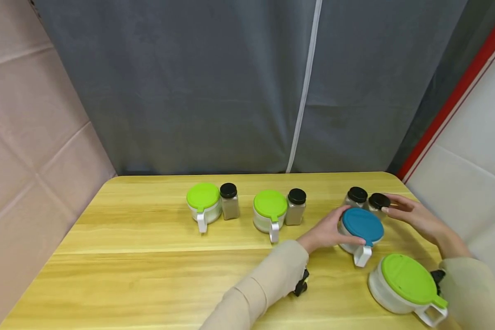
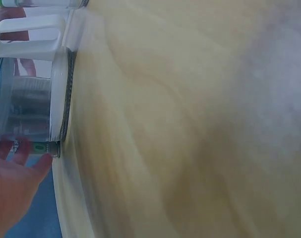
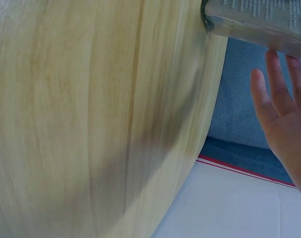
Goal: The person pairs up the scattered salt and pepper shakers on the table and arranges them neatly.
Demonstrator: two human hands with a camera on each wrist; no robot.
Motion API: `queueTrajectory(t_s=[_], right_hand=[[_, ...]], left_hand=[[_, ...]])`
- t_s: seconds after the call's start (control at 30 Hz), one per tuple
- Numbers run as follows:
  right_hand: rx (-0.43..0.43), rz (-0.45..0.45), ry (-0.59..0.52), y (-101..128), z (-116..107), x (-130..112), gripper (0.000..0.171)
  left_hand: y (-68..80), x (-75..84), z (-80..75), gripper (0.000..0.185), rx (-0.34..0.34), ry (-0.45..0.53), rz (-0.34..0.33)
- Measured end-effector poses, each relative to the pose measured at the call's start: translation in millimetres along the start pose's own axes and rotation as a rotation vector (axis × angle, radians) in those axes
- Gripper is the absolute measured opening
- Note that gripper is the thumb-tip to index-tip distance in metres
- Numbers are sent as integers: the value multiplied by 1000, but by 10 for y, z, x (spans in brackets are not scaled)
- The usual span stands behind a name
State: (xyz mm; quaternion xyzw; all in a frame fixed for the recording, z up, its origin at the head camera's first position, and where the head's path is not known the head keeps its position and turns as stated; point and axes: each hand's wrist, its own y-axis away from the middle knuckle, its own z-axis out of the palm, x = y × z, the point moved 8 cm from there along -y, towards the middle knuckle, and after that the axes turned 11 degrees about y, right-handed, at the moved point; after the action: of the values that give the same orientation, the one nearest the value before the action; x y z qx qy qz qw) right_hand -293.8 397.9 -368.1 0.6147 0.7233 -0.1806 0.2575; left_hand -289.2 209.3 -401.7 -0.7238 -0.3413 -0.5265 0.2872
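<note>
A clear seasoning jar with a blue lid and white handle (image 1: pixel 363 225) stands at the right of the table. My left hand (image 1: pixel 327 233) holds it from the left side, thumb along the front and fingers behind. Just behind it stand two square spice bottles with black caps. My right hand (image 1: pixel 414 219) pinches the right-hand bottle (image 1: pixel 378 201) near its cap, and in the right wrist view fingers (image 3: pixel 276 79) touch its side. The other bottle (image 1: pixel 357 196) stands close on the left, its lower part hidden by the blue-lidded jar.
A larger green-lidded jar (image 1: pixel 408 284) sits near the right forearm. Two green-lidded jars, one at left (image 1: pixel 203 201) and one in the middle (image 1: pixel 269 211), each have a black-capped bottle beside them. A grey curtain (image 1: pixel 214 91) backs the wooden table (image 1: pixel 148 275).
</note>
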Motion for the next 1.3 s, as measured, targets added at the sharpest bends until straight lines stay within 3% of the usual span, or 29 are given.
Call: queueTrajectory(t_s=[0.13, 0.33, 0.43, 0.67, 0.87, 1.3], right_hand=[[6, -6, -9, -13, 7, -6, 58], [32, -22, -37, -13, -2, -10, 56], [36, -18, -10, -7, -7, -15, 58], [-3, 6, 18, -10, 30, -22, 63], [-20, 22, -18, 1, 56, -8, 67], [5, 25, 38, 10, 43, -10, 69]], left_hand=[[-7, 9, 3, 86, 5, -53, 9], [-10, 48, 22, 91, 1, -250, 64], [-11, 73, 43, 92, -1, -300, 75], [-26, 73, 87, 90, -19, -240, 68], [-10, 60, 68, 89, 22, -236, 76], [64, 43, 36, 89, 72, -245, 89]])
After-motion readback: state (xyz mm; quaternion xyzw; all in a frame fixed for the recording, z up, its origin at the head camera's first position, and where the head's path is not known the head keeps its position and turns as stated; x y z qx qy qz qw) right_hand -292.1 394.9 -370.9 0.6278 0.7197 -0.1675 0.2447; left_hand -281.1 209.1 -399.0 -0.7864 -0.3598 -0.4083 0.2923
